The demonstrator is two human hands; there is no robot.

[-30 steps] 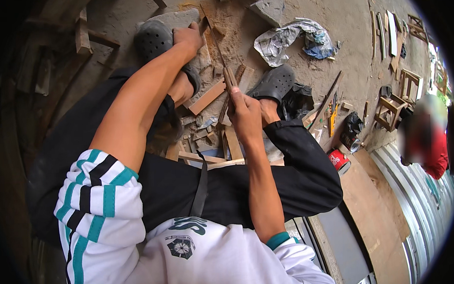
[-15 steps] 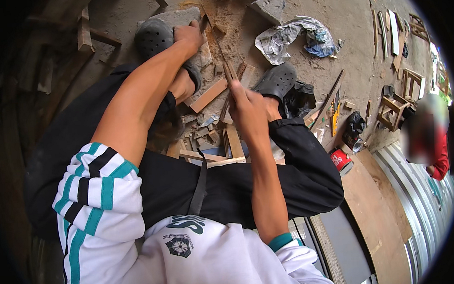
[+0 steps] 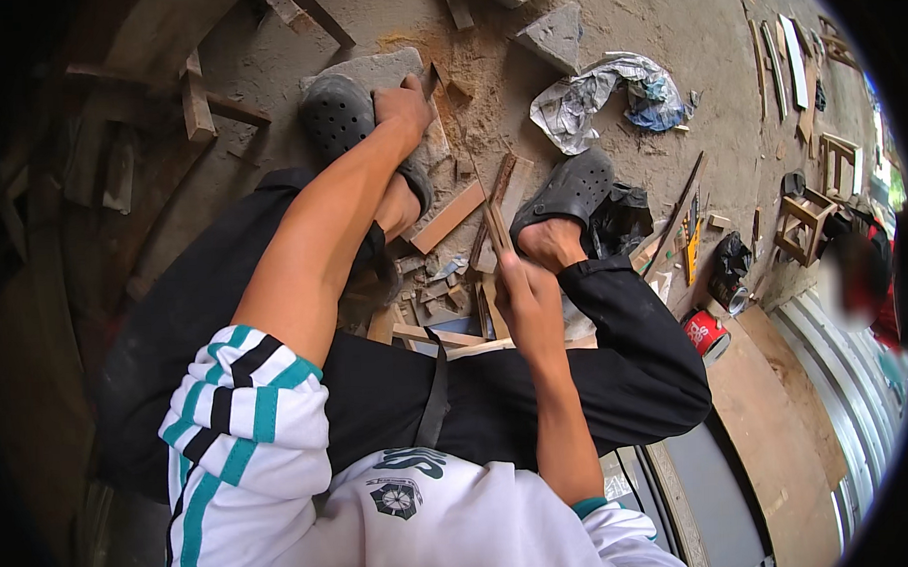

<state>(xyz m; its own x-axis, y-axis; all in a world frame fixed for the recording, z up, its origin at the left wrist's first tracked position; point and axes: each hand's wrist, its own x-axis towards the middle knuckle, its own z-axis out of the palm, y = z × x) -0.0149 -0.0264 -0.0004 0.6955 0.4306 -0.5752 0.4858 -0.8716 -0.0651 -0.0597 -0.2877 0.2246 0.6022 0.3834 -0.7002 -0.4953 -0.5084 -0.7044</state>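
My right hand point(image 3: 532, 299), above the lap, is closed around the wooden handle point(image 3: 497, 227) of a long tool. A thin blade, hard to make out, runs from the handle towards the far side; I cannot tell its exact kind. My left hand point(image 3: 405, 107) is closed beside my left clog point(image 3: 335, 116), at a grey stone block point(image 3: 372, 69). A small dark piece point(image 3: 431, 79) sticks up at its fingers; most of what it grips is hidden. Orange-brown dust lies on the ground just beyond.
Wood offcuts point(image 3: 450, 216) lie between my feet. Crumpled sheeting point(image 3: 568, 110) and a concrete chunk point(image 3: 551, 38) are ahead. To the right are a yellow tool point(image 3: 692, 240), a red can point(image 3: 704, 333), a wooden stool point(image 3: 804, 221) and another person point(image 3: 879, 279) in red.
My right hand has drawn the handled tool back towards my body, away from my left hand. My left hand stays at the stone block. The whole view has shifted slightly.
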